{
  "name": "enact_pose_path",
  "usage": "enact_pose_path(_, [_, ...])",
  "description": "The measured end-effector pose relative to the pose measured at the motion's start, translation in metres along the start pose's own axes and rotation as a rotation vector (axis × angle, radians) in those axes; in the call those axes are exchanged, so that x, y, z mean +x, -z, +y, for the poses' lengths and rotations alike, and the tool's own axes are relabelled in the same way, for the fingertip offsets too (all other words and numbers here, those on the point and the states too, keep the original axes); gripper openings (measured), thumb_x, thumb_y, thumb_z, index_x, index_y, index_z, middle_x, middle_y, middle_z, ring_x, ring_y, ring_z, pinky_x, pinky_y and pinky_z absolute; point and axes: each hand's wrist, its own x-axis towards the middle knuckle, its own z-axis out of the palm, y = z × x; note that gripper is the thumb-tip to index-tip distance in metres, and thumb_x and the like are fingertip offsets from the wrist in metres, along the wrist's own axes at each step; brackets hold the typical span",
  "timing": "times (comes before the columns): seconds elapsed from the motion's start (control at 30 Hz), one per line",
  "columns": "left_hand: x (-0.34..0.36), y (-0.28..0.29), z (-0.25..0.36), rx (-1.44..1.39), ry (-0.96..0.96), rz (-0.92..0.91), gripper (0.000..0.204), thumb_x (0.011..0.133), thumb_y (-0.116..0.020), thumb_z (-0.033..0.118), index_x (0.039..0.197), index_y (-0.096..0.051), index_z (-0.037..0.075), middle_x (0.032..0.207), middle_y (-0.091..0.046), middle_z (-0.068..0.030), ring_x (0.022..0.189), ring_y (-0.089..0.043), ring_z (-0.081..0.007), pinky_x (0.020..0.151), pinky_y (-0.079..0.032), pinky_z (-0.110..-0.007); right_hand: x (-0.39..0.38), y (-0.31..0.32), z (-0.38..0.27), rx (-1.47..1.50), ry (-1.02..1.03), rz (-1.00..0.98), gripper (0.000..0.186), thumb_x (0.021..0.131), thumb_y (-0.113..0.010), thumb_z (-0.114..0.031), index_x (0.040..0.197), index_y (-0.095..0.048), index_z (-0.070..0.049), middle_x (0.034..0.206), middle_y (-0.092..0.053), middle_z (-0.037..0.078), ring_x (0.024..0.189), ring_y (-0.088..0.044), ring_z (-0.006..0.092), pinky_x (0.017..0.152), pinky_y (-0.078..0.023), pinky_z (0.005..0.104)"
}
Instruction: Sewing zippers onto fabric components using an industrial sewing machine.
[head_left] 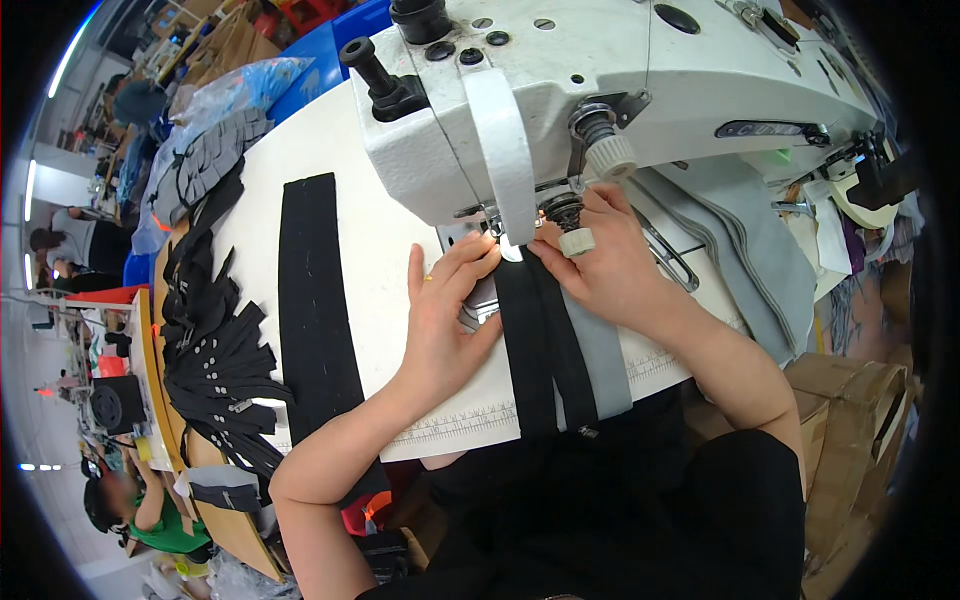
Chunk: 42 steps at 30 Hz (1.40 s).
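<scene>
My left hand (445, 315) lies open beside the presser foot of a white sewing machine (430, 165), thumb and fingers apart. Its fingertips touch the left edge of a black fabric strip (525, 370). My right hand (615, 265) is on the other side of the needle area, with thumb and forefinger closed at the edge of a black zipper (568, 365); a tension knob hides part of its fingers. The zipper lies along the strip, its metal end hanging at the table's front edge. Grey fabric (605, 365) shows under the zipper. The needle is hidden.
Another black strip (318, 290) lies on the white table at left. Several black zippers (225, 360) heap beyond it. Folded grey pieces (745, 260) lie at right, near a cardboard box (845, 440). A person in green (165, 520) sits at far left.
</scene>
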Motion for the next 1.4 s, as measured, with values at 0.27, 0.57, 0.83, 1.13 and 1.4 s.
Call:
enact_pose_path(0.27, [0.000, 0.002, -0.001, 0.015, -0.003, -0.014, 0.064, 0.078, -0.080, 0.004, 0.139, -0.061, 0.007, 0.148, -0.056, -0.0092, 0.146, -0.047, -0.0263, 0.126, -0.004, -0.061, -0.002, 0.000, 0.001, -0.025, 0.015, -0.043, 0.023, 0.075, -0.078, -0.014, 0.093, -0.071, -0.001, 0.104, -0.067, 0.007, 0.115, -0.060, 0.0241, 0.104, -0.042, 0.0461])
enact_pose_path(0.57, [-0.004, 0.002, 0.022, -0.008, -0.104, 0.159, 0.051, 0.074, -0.078, 0.001, 0.124, -0.069, 0.007, 0.117, -0.058, -0.0095, 0.108, -0.057, -0.0287, 0.103, -0.038, -0.046, -0.007, 0.035, -0.018, -0.034, -0.020, -0.071, 0.020, 0.080, -0.075, -0.011, 0.098, -0.072, -0.002, 0.102, -0.066, 0.007, 0.114, -0.060, 0.0258, 0.101, -0.045, 0.0436])
enact_pose_path(0.83, [-0.018, -0.007, 0.028, -0.183, 0.075, 0.283, 0.018, 0.082, -0.075, 0.005, 0.099, -0.071, 0.004, 0.083, -0.068, -0.0076, 0.080, -0.060, -0.0241, 0.079, -0.045, -0.035, -0.073, 0.078, -0.064, 0.265, 0.010, -0.439, 0.051, 0.082, -0.077, -0.013, 0.131, -0.064, -0.006, 0.150, -0.052, 0.012, 0.137, -0.050, 0.0295, 0.109, -0.040, 0.0464])
enact_pose_path(1.13, [-0.026, -0.018, 0.031, -0.605, 0.297, 0.349, 0.009, 0.092, -0.073, 0.003, 0.098, -0.069, -0.002, 0.078, -0.064, -0.0019, 0.082, -0.057, -0.0099, 0.074, -0.044, -0.024, -0.088, 0.078, -0.063, 0.235, 0.071, -0.542, 0.069, 0.077, -0.084, -0.024, 0.139, -0.060, -0.008, 0.161, -0.044, 0.012, 0.153, -0.037, 0.0286, 0.125, -0.023, 0.0573])
enact_pose_path(1.4, [-0.026, -0.020, 0.025, -0.341, 0.041, 0.349, 0.016, 0.088, -0.077, 0.006, 0.103, -0.077, 0.002, 0.080, -0.065, -0.0058, 0.080, -0.057, -0.0169, 0.075, -0.045, -0.030, -0.095, 0.071, -0.061, 0.045, 0.202, -0.516, 0.065, 0.074, -0.084, -0.034, 0.132, -0.065, -0.011, 0.157, -0.050, 0.007, 0.149, -0.042, 0.0275, 0.124, -0.023, 0.0616])
